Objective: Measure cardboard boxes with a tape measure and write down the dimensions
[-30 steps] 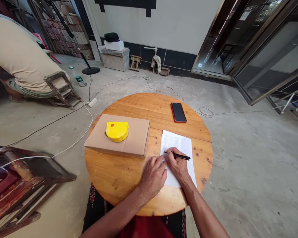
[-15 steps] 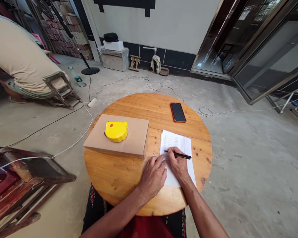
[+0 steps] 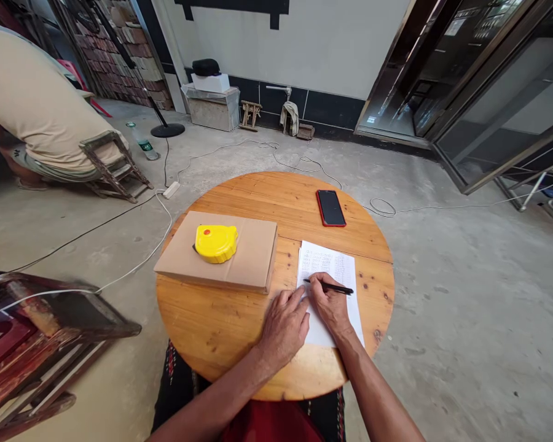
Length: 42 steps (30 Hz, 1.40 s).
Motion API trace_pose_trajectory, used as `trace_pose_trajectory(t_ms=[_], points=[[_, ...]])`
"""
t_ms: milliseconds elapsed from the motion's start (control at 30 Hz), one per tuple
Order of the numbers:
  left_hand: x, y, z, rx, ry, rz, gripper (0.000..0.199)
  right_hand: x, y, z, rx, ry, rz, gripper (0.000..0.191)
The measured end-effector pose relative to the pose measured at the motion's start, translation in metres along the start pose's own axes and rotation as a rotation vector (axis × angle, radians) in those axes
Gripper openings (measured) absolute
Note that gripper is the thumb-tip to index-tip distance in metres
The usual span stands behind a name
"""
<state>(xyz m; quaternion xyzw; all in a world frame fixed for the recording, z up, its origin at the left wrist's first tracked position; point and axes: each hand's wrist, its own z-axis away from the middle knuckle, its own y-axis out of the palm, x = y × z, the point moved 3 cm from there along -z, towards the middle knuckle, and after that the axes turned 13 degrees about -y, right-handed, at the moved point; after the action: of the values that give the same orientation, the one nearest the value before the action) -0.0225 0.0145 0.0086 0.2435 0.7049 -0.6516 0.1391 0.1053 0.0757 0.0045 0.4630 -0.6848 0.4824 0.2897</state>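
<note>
A sheet of white paper (image 3: 320, 334) lies on the round wooden table (image 3: 230, 331), its upper part covered in rows of small handwriting too fine to read. My right hand (image 3: 330, 304) rests on it, closed around a black pen (image 3: 336, 286) whose tip points left, at the paper. Flat at the paper's left edge is my left hand (image 3: 286, 322), its fingers stretched out and holding nothing. To the left, a yellow tape measure (image 3: 216, 244) with a red button sits on a brown cardboard box (image 3: 253, 245).
A phone (image 3: 331, 209) in a red case lies near the table's far right edge. Cables run over the floor around a white power strip (image 3: 171, 190). A wooden chair (image 3: 50, 350) stands at the near left; a person (image 3: 41, 104) sits on a low stool (image 3: 117, 169) beyond.
My right hand and the pen have shifted very slightly to the left on the paper. My left hand stays in place.
</note>
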Motion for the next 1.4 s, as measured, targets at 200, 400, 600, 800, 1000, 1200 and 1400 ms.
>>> trace_pose_trajectory(t_ms=[200,400,600,800,1000,1200,1400], points=[[-0.0006,0.0,-0.0001,0.007,0.003,0.008,0.036,-0.0007,0.0006,0.0007,0.009,-0.006,0.016,0.024],[-0.0007,-0.0009,-0.0005,0.009,-0.004,0.01,0.037,-0.0019,0.0014,0.0004,-0.004,-0.009,0.036,0.023],[-0.0003,-0.0008,-0.0001,0.001,0.003,0.02,0.037,-0.0024,0.0009,0.0007,0.004,-0.014,0.042,0.023],[-0.0016,-0.0022,-0.0004,0.002,0.0,0.016,0.039,0.0,-0.0003,0.0007,0.022,-0.017,0.035,0.024],[-0.0009,-0.0006,-0.0002,0.005,-0.006,0.001,0.036,0.0017,-0.0008,-0.0013,-0.012,-0.011,0.029,0.024],[-0.0007,-0.0001,0.0,0.009,-0.009,0.003,0.032,0.0035,-0.0034,-0.0013,-0.047,0.001,0.014,0.025],[-0.0003,0.001,-0.0005,0.007,-0.008,-0.002,0.032,0.0045,-0.0034,-0.0014,-0.065,0.012,0.015,0.024]])
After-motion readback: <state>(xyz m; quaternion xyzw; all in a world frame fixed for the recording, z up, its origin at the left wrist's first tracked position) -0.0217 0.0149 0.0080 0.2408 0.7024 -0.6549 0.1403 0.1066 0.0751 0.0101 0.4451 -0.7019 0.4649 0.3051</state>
